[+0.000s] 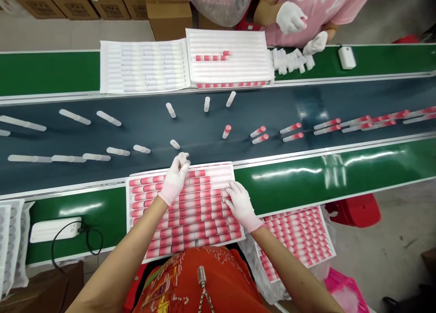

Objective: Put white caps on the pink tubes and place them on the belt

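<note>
My left hand (175, 177), in a white glove, reaches over the far edge of a tray toward the belt. Its fingers are closed together; whatever may be between them is hidden. Just beyond the fingertips, a short white tube (175, 144) stands on the dark conveyor belt (197, 156). The tray (223, 171) in front of me bears rows of red-and-white tubes (194, 197), with bare slots at its far right corner. Over the tray's right side hovers my right hand (241, 206), also gloved, its fingers bent and apart near the row ends.
Across the belt, a person's gloved hand (291, 17) is near a second tray (228, 38) and a pile of white pieces (289, 61). White tubes (75, 116) and red-topped tubes (260, 139) stand along the belt. A white box with a cable (54, 230) lies left.
</note>
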Action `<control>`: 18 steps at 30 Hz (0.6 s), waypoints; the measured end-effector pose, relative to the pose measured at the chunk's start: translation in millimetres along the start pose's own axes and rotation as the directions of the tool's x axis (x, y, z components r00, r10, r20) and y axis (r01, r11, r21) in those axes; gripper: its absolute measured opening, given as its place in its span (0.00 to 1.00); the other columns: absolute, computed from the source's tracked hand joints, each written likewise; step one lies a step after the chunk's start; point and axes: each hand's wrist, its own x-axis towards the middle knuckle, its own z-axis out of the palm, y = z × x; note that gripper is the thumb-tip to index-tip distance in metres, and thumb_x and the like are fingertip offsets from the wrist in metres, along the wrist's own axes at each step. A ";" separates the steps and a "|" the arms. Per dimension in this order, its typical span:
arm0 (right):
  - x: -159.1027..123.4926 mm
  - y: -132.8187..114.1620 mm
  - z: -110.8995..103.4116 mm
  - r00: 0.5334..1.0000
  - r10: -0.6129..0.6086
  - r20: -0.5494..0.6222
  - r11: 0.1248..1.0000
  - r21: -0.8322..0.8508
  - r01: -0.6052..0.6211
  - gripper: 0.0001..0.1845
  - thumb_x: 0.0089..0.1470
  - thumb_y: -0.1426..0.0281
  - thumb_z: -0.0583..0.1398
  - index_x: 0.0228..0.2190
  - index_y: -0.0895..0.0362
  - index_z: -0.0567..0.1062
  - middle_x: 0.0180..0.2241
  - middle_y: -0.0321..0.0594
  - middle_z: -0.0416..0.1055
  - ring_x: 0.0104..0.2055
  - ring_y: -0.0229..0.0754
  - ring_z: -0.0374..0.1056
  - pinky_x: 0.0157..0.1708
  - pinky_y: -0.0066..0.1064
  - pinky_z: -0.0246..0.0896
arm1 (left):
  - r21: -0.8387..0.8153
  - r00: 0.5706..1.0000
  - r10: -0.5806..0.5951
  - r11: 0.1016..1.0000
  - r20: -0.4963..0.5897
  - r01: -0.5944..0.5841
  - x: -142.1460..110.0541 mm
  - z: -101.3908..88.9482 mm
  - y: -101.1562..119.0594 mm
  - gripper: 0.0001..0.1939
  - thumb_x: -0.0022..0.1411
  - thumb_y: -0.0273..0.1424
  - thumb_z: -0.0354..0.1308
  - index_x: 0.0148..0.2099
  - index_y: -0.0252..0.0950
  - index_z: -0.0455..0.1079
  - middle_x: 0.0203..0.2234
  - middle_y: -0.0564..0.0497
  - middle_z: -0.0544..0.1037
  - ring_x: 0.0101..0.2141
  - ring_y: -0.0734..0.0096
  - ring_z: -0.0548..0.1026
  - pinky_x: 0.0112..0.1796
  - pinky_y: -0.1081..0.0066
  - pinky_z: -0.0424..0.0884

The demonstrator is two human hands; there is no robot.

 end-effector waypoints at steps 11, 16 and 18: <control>46.3 -56.9 -84.7 0.982 0.182 -0.044 0.438 0.898 -0.041 0.18 0.57 0.67 0.61 0.49 0.55 0.76 0.51 0.46 0.75 0.46 0.44 0.73 0.35 0.32 0.70 | 0.240 0.908 -0.216 0.961 0.359 0.133 -54.1 18.9 58.8 0.16 0.63 0.45 0.55 0.42 0.36 0.71 0.32 0.50 0.76 0.35 0.64 0.74 0.38 0.67 0.71; 58.0 -66.9 -121.8 0.998 -0.002 -0.055 0.443 0.895 0.050 0.23 0.57 0.68 0.62 0.54 0.51 0.76 0.51 0.42 0.76 0.49 0.45 0.72 0.41 0.35 0.72 | 0.425 0.827 -0.321 0.898 0.462 0.111 -41.1 20.6 83.0 0.12 0.62 0.41 0.54 0.34 0.40 0.72 0.25 0.53 0.74 0.29 0.65 0.73 0.30 0.71 0.65; 58.8 -66.1 -129.0 0.997 -0.029 -0.069 0.442 0.894 0.075 0.23 0.55 0.68 0.64 0.53 0.51 0.77 0.49 0.42 0.76 0.47 0.44 0.72 0.39 0.34 0.72 | 0.518 0.820 -0.376 0.848 0.432 0.116 -36.5 24.2 86.8 0.12 0.62 0.39 0.52 0.29 0.40 0.69 0.22 0.53 0.72 0.27 0.66 0.72 0.28 0.71 0.63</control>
